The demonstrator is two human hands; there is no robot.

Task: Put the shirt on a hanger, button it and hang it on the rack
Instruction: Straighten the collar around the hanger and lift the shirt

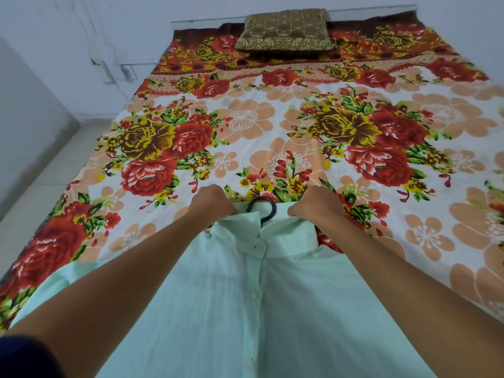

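A pale mint-green shirt [245,309] lies face up on the near edge of the bed, collar pointing away from me. Its front placket is closed, with white buttons showing down the middle. A black hanger hook [263,207] sticks out of the collar; the rest of the hanger is hidden inside the shirt. My left hand [211,203] is closed on the left side of the collar. My right hand [316,204] grips the right side of the collar. Both forearms stretch across the shirt body.
The bed [300,126] carries a floral sheet in red, yellow and peach. A brown embroidered pillow [285,30] lies at the head end. Pale walls stand behind and to the left, with a strip of tiled floor [49,170] along the bed's left side. No rack is in view.
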